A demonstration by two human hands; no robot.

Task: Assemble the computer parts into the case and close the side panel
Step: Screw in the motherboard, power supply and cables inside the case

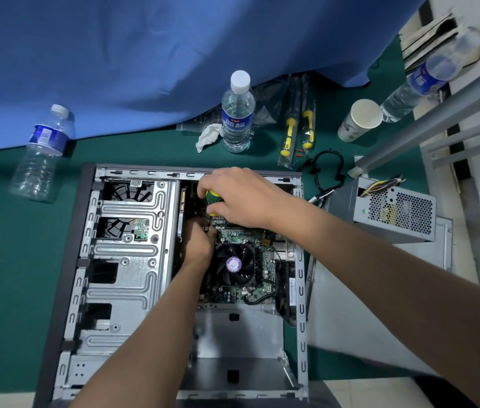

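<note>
The open computer case (132,260) lies on its side on the green table. Inside it is the motherboard (250,290) with a black CPU fan (234,267). My right hand (241,198) grips the green and yellow handle of a screwdriver (212,198), held upright over the motherboard's far end. My left hand (199,242) reaches down into the case just left of the fan, its fingers curled near the screwdriver's tip; what they hold is hidden. The grey power supply (394,214) sits outside the case at the right, on the side panel (445,245).
An upright water bottle (237,113) and crumpled tissue (207,136) stand behind the case. Two bagged yellow screwdrivers (297,134), a black cable (325,169), a paper cup (358,120) and another bottle (427,81) lie at the back right. An empty bottle (41,154) leans at the left.
</note>
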